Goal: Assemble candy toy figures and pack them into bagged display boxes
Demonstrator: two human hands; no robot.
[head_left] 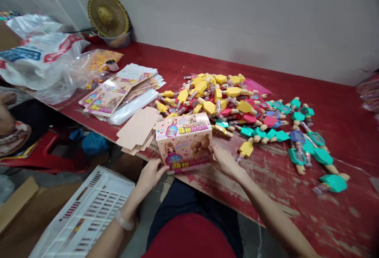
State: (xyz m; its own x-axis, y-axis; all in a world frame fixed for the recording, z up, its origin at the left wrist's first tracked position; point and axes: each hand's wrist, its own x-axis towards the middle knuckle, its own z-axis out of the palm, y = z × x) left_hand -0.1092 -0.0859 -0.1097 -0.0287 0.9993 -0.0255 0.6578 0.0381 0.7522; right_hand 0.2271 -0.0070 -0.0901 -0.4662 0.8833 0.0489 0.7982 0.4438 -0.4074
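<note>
A printed cardboard box [186, 141] with a bear picture and pink lettering stands upright at the table's front edge. My left hand [151, 174] grips its lower left corner, thumb toward the front face. Against the right side of the box, my right hand [226, 163] is closed, its fingers partly hidden behind the cardboard. Just behind lies a heap of small toys with yellow [209, 107], red and teal [247, 131] paddle-shaped parts and clear tubes. Flat beige cards [139, 128] lie left of the box, partly behind it.
Flattened printed boxes [115, 92] and a clear plastic roll [133, 106] lie on the red table [296, 195]. Plastic bags [44, 53] and a straw hat [108, 15] are farther left. A white crate [94, 206] and red stool [50, 151] stand below, near another person's arm [6, 120].
</note>
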